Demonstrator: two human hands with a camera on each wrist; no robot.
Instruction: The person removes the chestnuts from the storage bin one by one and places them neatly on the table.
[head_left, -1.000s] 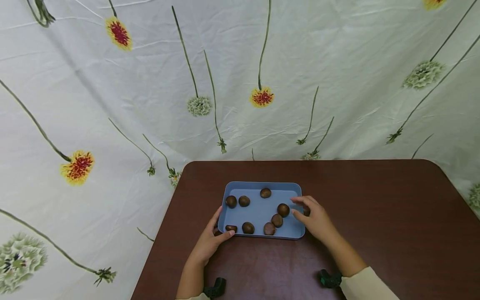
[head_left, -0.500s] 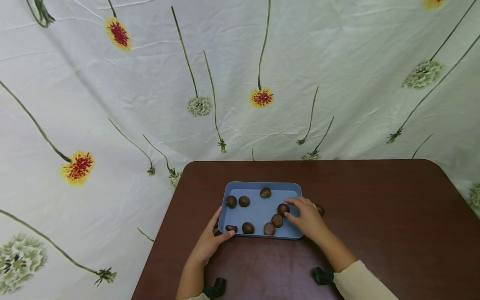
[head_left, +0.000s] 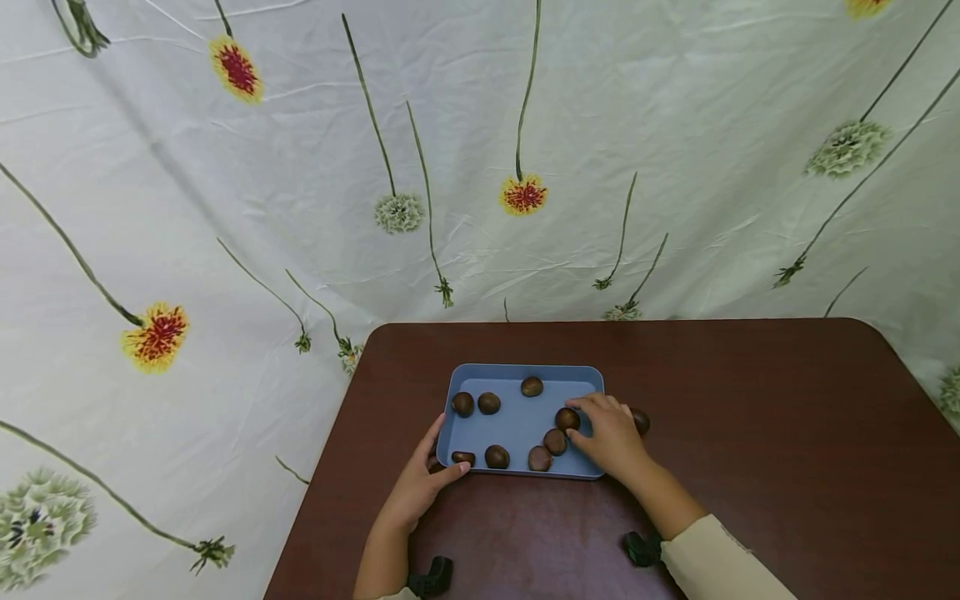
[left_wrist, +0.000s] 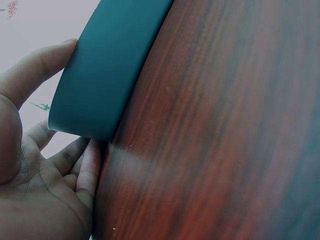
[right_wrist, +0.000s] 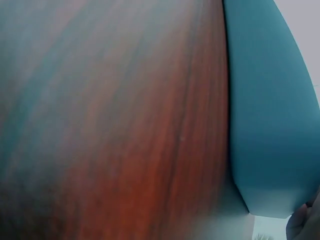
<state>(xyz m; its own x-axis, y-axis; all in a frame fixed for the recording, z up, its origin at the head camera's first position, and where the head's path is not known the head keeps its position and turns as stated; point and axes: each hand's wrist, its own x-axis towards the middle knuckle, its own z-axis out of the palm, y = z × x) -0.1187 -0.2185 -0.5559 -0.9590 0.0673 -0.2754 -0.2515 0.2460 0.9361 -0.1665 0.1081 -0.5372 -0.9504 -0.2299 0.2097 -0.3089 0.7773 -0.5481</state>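
In the head view a shallow blue tray [head_left: 510, 425] lies on the table with several round brown chestnuts in it. My left hand [head_left: 420, 483] grips the tray's near left corner, thumb on the rim by a half-hidden chestnut [head_left: 462, 457]. The left wrist view shows that hand [left_wrist: 45, 165] at the tray's side wall [left_wrist: 105, 70], fingers low against it. Over the tray's right side, my right hand [head_left: 611, 433] has its thumb and index finger around a chestnut [head_left: 567, 418]. Only a bit of this hand [right_wrist: 302, 222] enters the right wrist view.
Two more chestnuts touch in a row below the pinched one, the nearest [head_left: 539, 458] by the front rim. Outside the tray, a chestnut [head_left: 641, 421] sits on the brown table [head_left: 765, 433] behind the right hand. A flowered cloth [head_left: 675, 125] hangs beyond the table.
My right hand has moved left from the tray's right rim to the chestnut, uncovering the chestnut on the table at right. The left hand and tray have stayed put.
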